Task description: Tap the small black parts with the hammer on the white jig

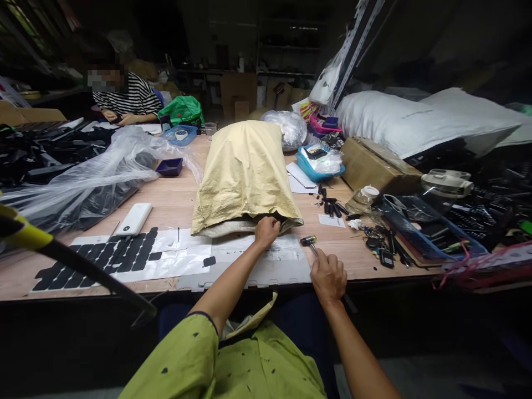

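Observation:
A large yellow cloth sack (245, 166) lies on the table in front of me, with its open mouth toward me and a dark gap under the upper edge. My left hand (267, 231) is at that mouth, its fingers curled closed; whatever they pinch is hidden. In my right hand (328, 275), by the table's front edge, is a small hammer (308, 241), gripped by the handle with its head pointing up and left. Beneath both, a grey translucent sheet (266, 266) runs along the table edge.
To the left lie a sheet of black stickers (100, 257) and a white power bank (134, 219). At right are small black parts (330, 205), key fobs (386, 257), a blue tray (432, 227) and a cardboard box (378, 166). A co-worker in stripes (139, 97) sits far left.

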The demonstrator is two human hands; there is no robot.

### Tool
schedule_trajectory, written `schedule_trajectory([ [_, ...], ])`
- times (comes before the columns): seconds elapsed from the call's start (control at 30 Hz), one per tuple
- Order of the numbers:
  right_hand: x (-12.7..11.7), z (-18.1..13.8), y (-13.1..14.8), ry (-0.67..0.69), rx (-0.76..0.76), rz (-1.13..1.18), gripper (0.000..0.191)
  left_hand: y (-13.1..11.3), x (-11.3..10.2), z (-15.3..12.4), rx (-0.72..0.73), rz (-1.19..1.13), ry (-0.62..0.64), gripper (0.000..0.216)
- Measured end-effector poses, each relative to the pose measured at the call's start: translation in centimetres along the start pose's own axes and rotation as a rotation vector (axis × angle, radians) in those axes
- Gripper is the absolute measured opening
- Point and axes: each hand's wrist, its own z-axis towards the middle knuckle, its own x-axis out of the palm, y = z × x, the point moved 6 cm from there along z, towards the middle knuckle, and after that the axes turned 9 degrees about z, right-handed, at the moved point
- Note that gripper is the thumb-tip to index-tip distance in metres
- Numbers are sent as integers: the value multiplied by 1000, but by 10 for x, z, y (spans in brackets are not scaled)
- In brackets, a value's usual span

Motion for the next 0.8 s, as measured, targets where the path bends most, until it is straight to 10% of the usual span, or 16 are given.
schedule_trajectory([
  [0.37, -1, 0, 3, 82, 54, 25, 32, -10, 5, 25, -196, 151, 30, 25],
  [0.57, -2, 2, 7, 50, 54, 0, 31, 23, -22, -21, -19, 109, -47, 15],
  [0.8, 0, 4, 7, 77, 69, -38, 30, 54, -6, -82, 232, 101, 4, 9],
])
